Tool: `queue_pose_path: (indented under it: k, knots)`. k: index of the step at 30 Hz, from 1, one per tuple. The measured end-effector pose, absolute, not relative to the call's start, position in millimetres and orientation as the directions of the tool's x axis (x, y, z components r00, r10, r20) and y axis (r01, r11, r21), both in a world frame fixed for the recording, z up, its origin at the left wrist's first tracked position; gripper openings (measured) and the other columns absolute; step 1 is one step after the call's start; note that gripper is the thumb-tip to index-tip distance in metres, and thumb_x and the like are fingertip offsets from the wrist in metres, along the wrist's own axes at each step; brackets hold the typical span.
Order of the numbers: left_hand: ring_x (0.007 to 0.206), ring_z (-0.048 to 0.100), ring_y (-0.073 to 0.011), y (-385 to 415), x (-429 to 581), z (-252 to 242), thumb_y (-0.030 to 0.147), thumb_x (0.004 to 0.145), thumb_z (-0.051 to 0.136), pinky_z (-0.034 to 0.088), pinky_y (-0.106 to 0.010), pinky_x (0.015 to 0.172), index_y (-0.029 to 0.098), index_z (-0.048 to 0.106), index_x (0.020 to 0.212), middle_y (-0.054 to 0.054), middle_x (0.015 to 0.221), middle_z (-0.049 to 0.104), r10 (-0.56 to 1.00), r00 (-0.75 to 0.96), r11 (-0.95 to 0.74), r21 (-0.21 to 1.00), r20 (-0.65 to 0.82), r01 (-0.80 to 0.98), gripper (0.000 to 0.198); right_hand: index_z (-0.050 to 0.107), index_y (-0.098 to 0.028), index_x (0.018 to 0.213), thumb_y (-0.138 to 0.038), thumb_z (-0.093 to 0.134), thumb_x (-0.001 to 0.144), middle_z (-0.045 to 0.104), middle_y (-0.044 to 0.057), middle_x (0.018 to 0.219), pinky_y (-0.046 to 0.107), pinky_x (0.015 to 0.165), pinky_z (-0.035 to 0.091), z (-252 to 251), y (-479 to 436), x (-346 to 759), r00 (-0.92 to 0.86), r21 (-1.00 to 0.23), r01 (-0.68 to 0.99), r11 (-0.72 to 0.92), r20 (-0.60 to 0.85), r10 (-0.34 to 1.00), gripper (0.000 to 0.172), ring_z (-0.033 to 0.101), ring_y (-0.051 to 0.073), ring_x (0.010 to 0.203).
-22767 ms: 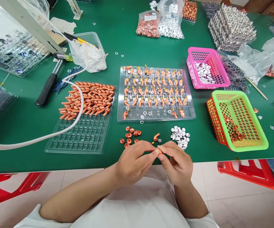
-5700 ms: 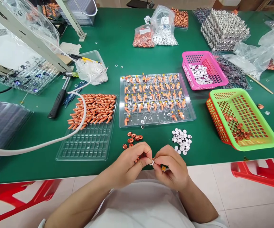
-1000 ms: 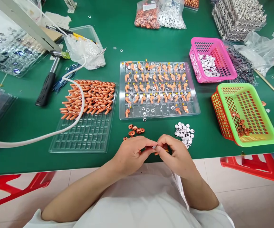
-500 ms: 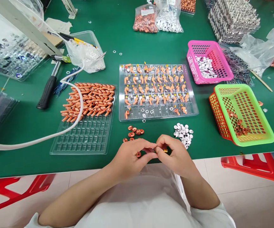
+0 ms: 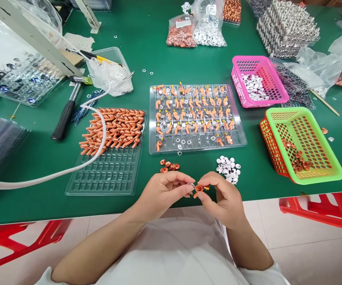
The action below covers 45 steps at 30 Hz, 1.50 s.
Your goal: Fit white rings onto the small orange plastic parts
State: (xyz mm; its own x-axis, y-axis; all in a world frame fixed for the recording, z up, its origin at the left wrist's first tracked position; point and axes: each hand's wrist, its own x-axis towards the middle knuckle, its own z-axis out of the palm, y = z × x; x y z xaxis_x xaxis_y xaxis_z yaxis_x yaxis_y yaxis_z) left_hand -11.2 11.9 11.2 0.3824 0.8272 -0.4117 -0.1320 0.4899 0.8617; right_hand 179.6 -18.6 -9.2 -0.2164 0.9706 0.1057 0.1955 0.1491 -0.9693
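My right hand (image 5: 225, 201) pinches an orange earphone shell (image 5: 199, 189) by its rim. The shell's hollow side is turned up, and a bit of yellow shows at its right. Between the thumb and forefinger of my left hand (image 5: 163, 194) is a small pale piece (image 5: 191, 185), close against the shell; its kind is too small to tell. Several orange shell caps (image 5: 164, 169) lie just beyond my left hand. White round discs (image 5: 228, 168) are heaped beyond my right hand. Farther back, a clear tray (image 5: 242, 140) carries rows of orange earphone parts with yellow tips.
To the left lies another clear tray (image 5: 99, 186) stacked with orange stems, crossed by a white tube (image 5: 70, 170). A hammer (image 5: 62, 118) rests beyond it. A pink basket (image 5: 279, 101) with white discs and a green basket (image 5: 333, 174) with brown pieces stand to the right.
My hands have drawn slightly apart, and the orange shell in my right hand is now visible with its hollow side up. The view has shifted a little.
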Motion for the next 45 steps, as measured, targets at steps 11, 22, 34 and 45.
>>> queue_pose_path:
  k: [11,22,34,45]
  knots:
    - [0.063,0.063,-0.0117,5.6,-8.9,13.2,0.018,0.080,0.070,0.051,-0.021,0.059,0.014,0.073,0.079,-0.003,0.071,0.071,0.884,0.349,0.326,0.945,-0.310,0.012,0.005,0.059,-0.028,0.102,-0.008,0.061,0.086,0.066,0.002,0.086,0.035,0.069,0.051,-14.1,-20.2,179.3,-0.237,-0.960,0.153,0.235,0.196,0.952,0.025,0.060,0.018,0.080]
    - [0.064,0.066,-0.0131,6.2,-5.2,4.8,0.017,0.079,0.070,0.055,-0.023,0.063,0.014,0.072,0.077,-0.003,0.071,0.074,0.890,0.337,0.341,0.939,-0.309,-0.041,0.004,0.060,-0.027,0.099,-0.012,0.059,0.087,0.064,0.003,0.088,0.034,0.069,0.051,-19.5,-24.2,177.4,-0.210,-0.965,0.191,0.180,0.139,0.968,0.019,0.060,0.018,0.079]
    - [0.060,0.066,-0.0135,9.5,-8.3,11.1,0.032,0.076,0.077,0.058,-0.026,0.063,0.015,0.077,0.087,-0.004,0.073,0.075,0.816,0.360,0.500,0.864,-0.452,-0.050,0.020,0.062,-0.027,0.107,-0.028,0.057,0.095,0.058,0.005,0.096,0.032,0.071,0.053,-21.4,-27.1,178.9,-0.152,-1.000,0.024,-0.004,-0.008,0.988,0.013,0.059,0.018,0.082]
    - [0.055,0.056,-0.0097,4.5,-5.8,0.9,0.031,0.076,0.077,0.046,-0.022,0.052,0.014,0.073,0.081,-0.002,0.068,0.067,0.823,0.320,0.525,0.843,-0.468,-0.119,0.018,0.064,-0.027,0.107,-0.026,0.058,0.095,0.061,0.005,0.095,0.032,0.071,0.055,-20.1,-32.3,174.8,-0.168,-1.000,-0.028,-0.013,-0.008,0.986,0.013,0.062,0.017,0.080]
